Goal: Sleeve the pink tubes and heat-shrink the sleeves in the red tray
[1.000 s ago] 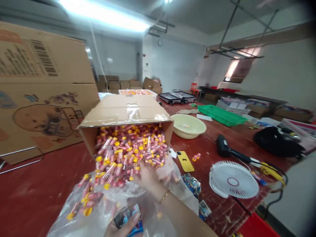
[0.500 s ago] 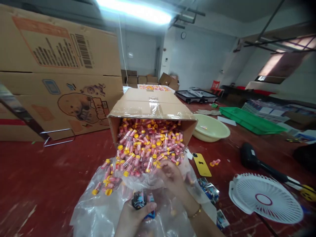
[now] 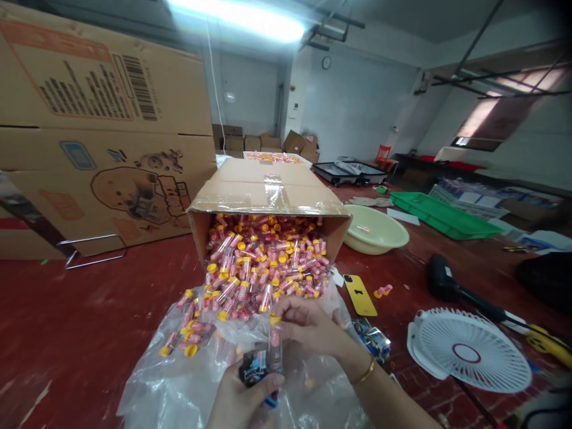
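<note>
My left hand (image 3: pixel 239 393) is closed around a small dark-blue printed box (image 3: pixel 253 366), low in the middle of the view. Thumb and fingers of my right hand (image 3: pixel 308 326) pinch a clear tube with a yellow cap and pink contents (image 3: pixel 275 341) near its capped top. The tube stands roughly upright, its lower end at the box and by my left thumb; I cannot tell whether it is inside the box. Just beyond, an open cardboard carton (image 3: pixel 268 196) lies on its side, full of similar tubes (image 3: pixel 250 268). Several have spilled onto clear plastic sheeting (image 3: pixel 156 381).
To the right lie a yellow phone (image 3: pixel 360 295), small blue packets (image 3: pixel 373 339), a white fan grille (image 3: pixel 473 351) and a black-handled tool (image 3: pixel 447 283). Behind them are a pale yellow basin (image 3: pixel 379 232) and a green tray (image 3: pixel 447 217). A large printed carton (image 3: pixel 102 143) stands left.
My right hand has drawn back from the heap of tubes toward my left hand, now with a tube in its fingers. The camera view has shifted slightly.
</note>
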`<state>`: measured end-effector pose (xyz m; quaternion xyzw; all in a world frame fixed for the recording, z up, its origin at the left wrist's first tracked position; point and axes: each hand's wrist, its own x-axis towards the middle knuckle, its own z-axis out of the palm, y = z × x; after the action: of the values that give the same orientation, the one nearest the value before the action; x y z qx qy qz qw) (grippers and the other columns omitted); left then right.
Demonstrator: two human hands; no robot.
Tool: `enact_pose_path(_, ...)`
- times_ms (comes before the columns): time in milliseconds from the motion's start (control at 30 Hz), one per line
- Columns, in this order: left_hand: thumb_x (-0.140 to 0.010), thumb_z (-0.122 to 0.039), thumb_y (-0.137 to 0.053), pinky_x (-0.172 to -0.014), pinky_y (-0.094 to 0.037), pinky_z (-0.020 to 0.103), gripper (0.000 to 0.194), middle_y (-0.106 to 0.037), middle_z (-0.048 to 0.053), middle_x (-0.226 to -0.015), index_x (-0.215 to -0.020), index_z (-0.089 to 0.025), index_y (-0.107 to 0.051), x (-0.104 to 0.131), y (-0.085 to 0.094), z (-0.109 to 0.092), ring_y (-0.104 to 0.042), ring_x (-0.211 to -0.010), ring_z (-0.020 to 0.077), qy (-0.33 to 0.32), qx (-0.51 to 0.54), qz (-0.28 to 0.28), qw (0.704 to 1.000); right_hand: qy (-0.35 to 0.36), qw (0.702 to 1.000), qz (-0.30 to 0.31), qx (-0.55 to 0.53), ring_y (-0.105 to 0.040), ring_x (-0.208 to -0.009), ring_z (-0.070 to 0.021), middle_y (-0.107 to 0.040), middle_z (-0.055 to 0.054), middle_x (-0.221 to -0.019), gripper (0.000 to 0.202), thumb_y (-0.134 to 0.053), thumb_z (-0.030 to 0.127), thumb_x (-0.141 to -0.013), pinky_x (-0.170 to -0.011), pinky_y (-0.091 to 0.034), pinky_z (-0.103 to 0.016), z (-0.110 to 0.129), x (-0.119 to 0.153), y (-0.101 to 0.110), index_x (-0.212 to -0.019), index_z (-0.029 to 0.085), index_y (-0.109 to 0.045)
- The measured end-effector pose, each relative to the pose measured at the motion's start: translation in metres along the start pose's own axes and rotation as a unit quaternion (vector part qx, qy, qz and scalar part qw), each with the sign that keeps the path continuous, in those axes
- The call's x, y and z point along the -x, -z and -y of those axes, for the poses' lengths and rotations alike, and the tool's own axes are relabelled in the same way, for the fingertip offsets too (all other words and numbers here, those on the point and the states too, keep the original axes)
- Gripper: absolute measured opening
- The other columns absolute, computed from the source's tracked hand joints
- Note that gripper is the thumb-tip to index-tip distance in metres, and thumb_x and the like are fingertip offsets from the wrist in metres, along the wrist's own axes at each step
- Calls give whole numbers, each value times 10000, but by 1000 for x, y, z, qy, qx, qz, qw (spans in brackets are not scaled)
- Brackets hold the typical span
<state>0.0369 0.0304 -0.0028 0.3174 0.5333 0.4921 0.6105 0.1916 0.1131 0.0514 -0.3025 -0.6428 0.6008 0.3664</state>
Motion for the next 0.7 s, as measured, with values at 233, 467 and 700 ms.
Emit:
enact_pose_path(233,-550,-483,-826,-568,-531,270,452,-718,110,-719,-788,-119,-702,6,-19,-17,-659,-651,219,105,165,-1,981,-31,993,24,-115,-585,-863,-177,-562,-21,-996,617,-858,244,-533,-653,-498,-261,-35,37,-28,-1030,257,-492)
enact_pose_path(467,-512,-430,-864,-467,-457,166,406,-699,79,-644,-735,-122,-719,7,-24,-10,-627,-545,145,143,138,29,980,-23,992,-77,-101,-446,-559,-38,-519,58,-822,607,-624,-41,-593,-460,-317,-134,-48,54,-49,-1026,261,-324)
enact_pose_path(700,-523,-406,-865,-573,-505,212,373,-707,94,-672,-731,-123,-740,8,-23,-5,-637,-600,166,123,145,54,980,-25,992,-89,-82,-332,-516,-19,-490,55,-848,611,-592,-47,-574,-439,-237,-149,-46,54,-48,-1000,272,-292)
